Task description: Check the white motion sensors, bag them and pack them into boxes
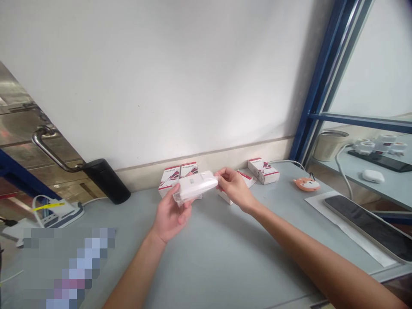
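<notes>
A white rounded device in a clear plastic wrapper (pixel 198 185) is held above the grey table, in front of the wall. My left hand (pixel 170 216) is closed around its left end, thumb on top and fingers beneath. The fingertips of my right hand (pixel 232 185) pinch the wrapper at the device's right end. Behind the device stand red-and-white boxes (pixel 169 175), partly covered by it. Another box (pixel 246 177) lies behind my right hand and is mostly hidden.
A red-and-white box (pixel 263 171) stands farther right, near an orange animal-shaped case (pixel 307 183). A phone (pixel 370 223) rests on white paper at the right. To the left are a black bottle (pixel 107 181) and a white power strip (pixel 64 214). A blue frame (pixel 317 86) borders the right side.
</notes>
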The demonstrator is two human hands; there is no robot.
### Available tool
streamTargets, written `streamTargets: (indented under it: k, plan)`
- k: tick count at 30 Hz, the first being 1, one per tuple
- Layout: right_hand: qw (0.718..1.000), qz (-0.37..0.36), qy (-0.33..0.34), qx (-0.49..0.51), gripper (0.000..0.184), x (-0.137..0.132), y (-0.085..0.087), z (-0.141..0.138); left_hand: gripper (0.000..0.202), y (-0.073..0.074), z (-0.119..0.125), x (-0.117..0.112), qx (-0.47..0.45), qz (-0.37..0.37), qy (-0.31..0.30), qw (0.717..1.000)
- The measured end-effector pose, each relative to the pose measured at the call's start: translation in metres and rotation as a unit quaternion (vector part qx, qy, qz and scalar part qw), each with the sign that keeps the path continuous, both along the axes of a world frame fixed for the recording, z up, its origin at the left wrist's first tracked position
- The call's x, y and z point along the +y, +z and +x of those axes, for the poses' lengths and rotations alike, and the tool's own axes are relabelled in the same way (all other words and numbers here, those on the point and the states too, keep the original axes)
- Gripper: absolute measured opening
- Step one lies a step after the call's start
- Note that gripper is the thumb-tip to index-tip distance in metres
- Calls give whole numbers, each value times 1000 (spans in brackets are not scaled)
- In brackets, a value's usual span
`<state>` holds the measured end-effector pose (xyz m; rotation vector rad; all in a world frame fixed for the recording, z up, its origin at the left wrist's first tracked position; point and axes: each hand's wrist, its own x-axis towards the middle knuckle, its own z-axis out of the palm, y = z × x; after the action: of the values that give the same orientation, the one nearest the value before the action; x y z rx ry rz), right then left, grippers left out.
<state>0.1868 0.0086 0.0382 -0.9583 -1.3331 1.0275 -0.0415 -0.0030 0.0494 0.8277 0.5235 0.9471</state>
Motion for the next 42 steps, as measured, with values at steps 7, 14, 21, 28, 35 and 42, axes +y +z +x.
streamTargets:
  k: [7, 14, 21, 28, 35, 42]
  plan:
    - [987, 142, -22, -76, 17, -2, -4, 5, 28, -5, 0, 1, -65, -25, 72, 995]
    - [938, 290, -57, -180, 12, 8, -15, 13, 62, -16, 17, 6, 138, 47, 103, 984]
    - [883, 330, -60, -329, 30, -5, -13, 3, 73, -20, 21, 14, 202, 53, 185, 960]
    - [794, 418, 7, -440, 81, -13, -18, -12, 69, -20, 12, 18, 378, 171, 226, 881]
    - [791, 399, 8, -463, 89, -18, -15, -11, 50, -19, 29, 10, 398, 260, 234, 848]
    - [824, 358, -45, -437, 91, -18, -2, -3, 36, -10, 48, 6, 376, 336, 317, 804]
